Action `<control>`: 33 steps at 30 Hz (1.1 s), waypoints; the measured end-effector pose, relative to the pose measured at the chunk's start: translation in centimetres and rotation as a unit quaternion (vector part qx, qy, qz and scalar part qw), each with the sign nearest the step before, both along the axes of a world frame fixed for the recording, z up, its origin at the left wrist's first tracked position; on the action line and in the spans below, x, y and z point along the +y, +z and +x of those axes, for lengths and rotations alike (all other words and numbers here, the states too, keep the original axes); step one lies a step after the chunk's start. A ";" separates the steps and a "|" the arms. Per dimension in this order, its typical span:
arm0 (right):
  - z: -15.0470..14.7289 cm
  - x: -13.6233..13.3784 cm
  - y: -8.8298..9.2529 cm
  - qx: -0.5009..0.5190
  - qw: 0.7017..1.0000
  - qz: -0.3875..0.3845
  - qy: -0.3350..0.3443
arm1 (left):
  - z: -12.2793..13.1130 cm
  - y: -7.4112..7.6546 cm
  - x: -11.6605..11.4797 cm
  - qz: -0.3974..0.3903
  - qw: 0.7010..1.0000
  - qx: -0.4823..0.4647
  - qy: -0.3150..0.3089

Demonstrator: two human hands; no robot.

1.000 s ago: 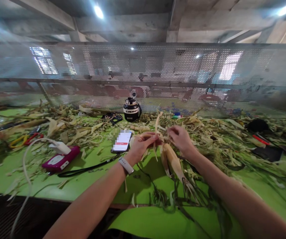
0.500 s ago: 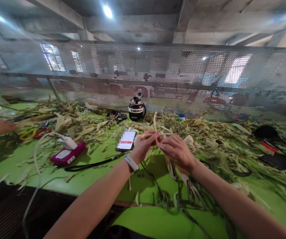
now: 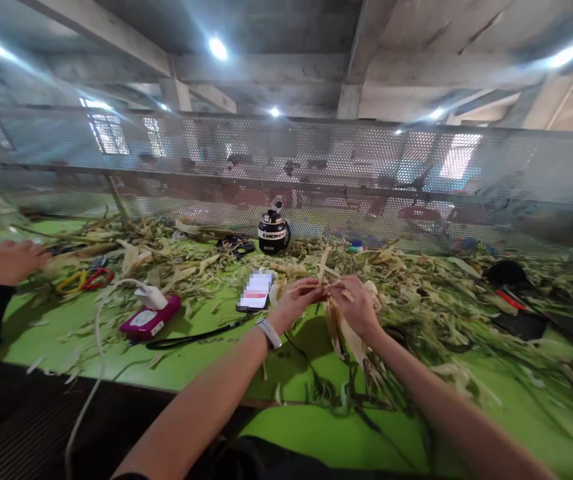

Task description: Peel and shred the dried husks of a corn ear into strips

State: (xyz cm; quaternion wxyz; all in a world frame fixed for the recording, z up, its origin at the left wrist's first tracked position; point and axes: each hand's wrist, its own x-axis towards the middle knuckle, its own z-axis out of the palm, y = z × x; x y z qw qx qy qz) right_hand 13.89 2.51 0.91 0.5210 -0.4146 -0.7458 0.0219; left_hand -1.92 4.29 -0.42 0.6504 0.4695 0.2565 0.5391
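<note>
My left hand [image 3: 292,305], with a pale watch band [image 3: 269,332] at its wrist, pinches a strip of dried corn husk [image 3: 323,264] that stands up between my hands. Close against it, my right hand [image 3: 356,305] is closed on the same husk work, its fingertips meeting those of the left. Below the hands hangs a bundle of corn husks [image 3: 335,328], its loose ends trailing over the green table. My fingers hide the spot where the strips meet. A phone [image 3: 255,292] lies just left of my left hand.
Loose husks [image 3: 416,287] litter the green table [image 3: 206,360]. A black "ENERGY" bottle [image 3: 272,235] stands before a perforated metal screen [image 3: 206,160]. At left are a magenta power strip [image 3: 150,319] with a white plug and cable, scissors [image 3: 97,279] and another person's hand [image 3: 9,260].
The view has tilted up slightly, so things sit lower in the picture. My fingers have shifted on the husk, and the upright strip leans differently. The other person's hand reaches farther in.
</note>
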 end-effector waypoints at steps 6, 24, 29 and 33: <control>0.4 -0.3 -1.8 0.031 0.998 -0.042 -0.018 | 0.8 0.3 0.8 0.018 0.996 0.053 -0.069; 1.0 -1.8 -0.4 -0.052 0.990 -0.011 0.128 | 0.5 -0.7 -0.8 -0.055 0.998 -0.008 0.018; 1.6 -1.2 -0.6 -0.047 0.995 -0.055 0.068 | 0.2 -0.4 -1.2 -0.099 0.994 -0.038 0.014; 1.3 -0.7 -1.5 -0.095 0.987 -0.125 0.034 | 0.2 -0.4 -1.2 -0.100 0.994 -0.019 0.033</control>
